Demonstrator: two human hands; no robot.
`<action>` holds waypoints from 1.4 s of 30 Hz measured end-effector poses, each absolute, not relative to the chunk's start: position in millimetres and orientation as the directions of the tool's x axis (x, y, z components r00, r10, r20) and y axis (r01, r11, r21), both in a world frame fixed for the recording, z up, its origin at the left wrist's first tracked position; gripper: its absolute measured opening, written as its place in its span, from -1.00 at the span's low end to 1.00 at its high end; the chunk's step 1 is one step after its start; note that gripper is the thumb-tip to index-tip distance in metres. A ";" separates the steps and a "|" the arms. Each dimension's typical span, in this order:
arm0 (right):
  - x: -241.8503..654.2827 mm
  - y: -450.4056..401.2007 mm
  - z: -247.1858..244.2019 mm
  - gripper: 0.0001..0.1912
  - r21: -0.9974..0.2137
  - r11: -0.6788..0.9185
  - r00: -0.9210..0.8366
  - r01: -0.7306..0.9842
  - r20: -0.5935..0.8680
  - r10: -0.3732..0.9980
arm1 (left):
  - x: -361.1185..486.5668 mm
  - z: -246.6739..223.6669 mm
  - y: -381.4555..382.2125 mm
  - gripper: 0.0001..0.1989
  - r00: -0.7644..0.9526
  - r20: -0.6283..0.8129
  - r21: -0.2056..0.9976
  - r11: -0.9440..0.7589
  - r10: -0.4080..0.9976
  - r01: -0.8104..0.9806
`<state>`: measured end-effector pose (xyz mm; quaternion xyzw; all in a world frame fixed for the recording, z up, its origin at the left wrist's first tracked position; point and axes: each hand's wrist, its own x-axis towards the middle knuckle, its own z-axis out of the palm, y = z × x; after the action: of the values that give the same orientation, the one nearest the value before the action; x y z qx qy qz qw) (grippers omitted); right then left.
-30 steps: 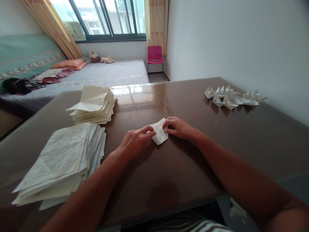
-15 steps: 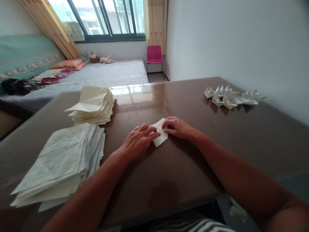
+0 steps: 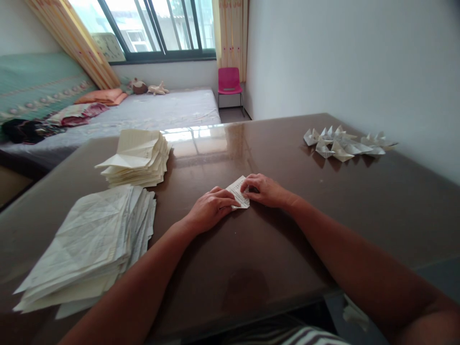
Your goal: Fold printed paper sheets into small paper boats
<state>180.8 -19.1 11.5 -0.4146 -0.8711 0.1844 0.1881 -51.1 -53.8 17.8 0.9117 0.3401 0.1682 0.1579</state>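
A small piece of folded paper (image 3: 240,190) covered in writing lies on the brown table between my hands. Along its lower left edge, the fingers of my left hand (image 3: 214,206) are pressed together on the paper. My right hand (image 3: 265,189) holds the right side in a pinch, with thumb and fingertips at the edge. Part of the paper is hidden under the fingers. Its lower edge looks straight and folded over.
To the left stand a stack of written sheets (image 3: 89,230) and a stack of cream paper (image 3: 138,153). Several folded paper boats (image 3: 341,149) sit together at the far right of the table (image 3: 287,268). Beyond are a bed (image 3: 179,105) and a pink chair (image 3: 230,81).
My left fingers have slid down to the paper's lower edge and closed together. The corner that pointed down toward me is folded up. My right hand has stayed almost still.
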 end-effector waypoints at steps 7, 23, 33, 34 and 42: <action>180.6 -19.0 11.5 -0.87 -0.479 0.581 -0.585 0.658 0.160 0.795 | -38.9 9.4 -46.5 -0.72 0.443 0.123 0.497 -0.441 0.888 0.747; 180.0 -23.4 21.3 -0.74 -0.491 0.547 -0.598 0.678 0.063 0.799 | -28.0 12.4 -51.4 -0.75 0.259 0.075 0.350 -0.269 0.963 0.897; 180.4 -23.9 22.2 -0.74 -0.480 0.548 -0.605 0.685 0.044 0.795 | -28.7 14.9 -48.6 -0.85 0.252 0.078 0.369 -0.263 0.965 0.892; 181.0 -23.7 22.8 -0.73 -0.494 0.550 -0.612 0.673 0.045 0.789 | -28.5 15.4 -48.5 -0.85 0.245 0.077 0.368 -0.256 0.966 0.894; 184.9 -19.9 21.4 -0.79 -0.549 0.570 -0.659 0.611 0.046 0.751 | -28.4 16.8 -48.1 -0.85 0.218 0.058 0.381 -0.224 0.974 0.897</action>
<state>184.9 -19.9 21.4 -0.3891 -0.8752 0.2521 0.1381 -28.4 -48.1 16.8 0.7688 0.6085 0.1440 0.1341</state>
